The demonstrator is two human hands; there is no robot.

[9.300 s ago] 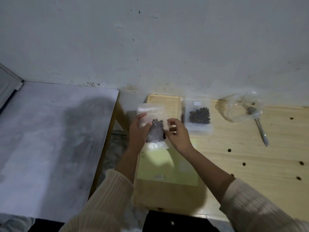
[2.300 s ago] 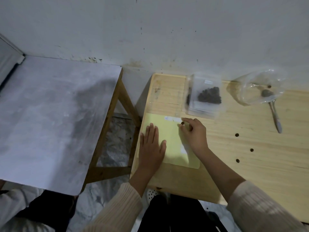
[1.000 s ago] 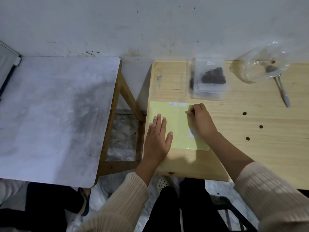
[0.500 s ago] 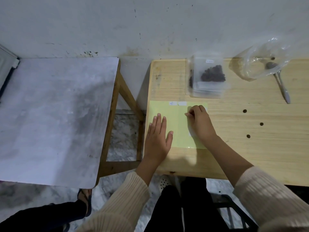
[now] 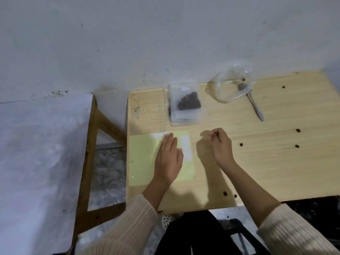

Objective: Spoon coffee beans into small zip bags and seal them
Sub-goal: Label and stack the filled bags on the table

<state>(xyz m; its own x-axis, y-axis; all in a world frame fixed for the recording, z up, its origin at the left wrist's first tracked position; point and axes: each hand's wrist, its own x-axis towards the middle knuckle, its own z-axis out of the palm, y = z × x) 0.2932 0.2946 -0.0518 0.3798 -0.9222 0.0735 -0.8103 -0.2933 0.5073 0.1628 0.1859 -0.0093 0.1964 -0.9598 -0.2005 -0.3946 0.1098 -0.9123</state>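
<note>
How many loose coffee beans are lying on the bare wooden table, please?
6 loose coffee beans: one at the far right near the wall, three right of the right hand, two by the near edge of the table. Others may be hidden.

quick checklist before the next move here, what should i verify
1. Sheet held down: the left hand lies flat on the yellow-green sheet. Ok.
2. Something in the pinch: the right hand is beside the sheet with its fingertips together; whether they hold a label, cannot tell.
3. Filled zip bag within easy reach, lying flat near the wall. Ok.
4. That bag's seal closed: cannot tell.
5. Spoon out of the way, its bowl inside the large clear bag. Ok.
6. Surface tidy: loose coffee beans lie scattered on the wooden table. Not ok.
</note>
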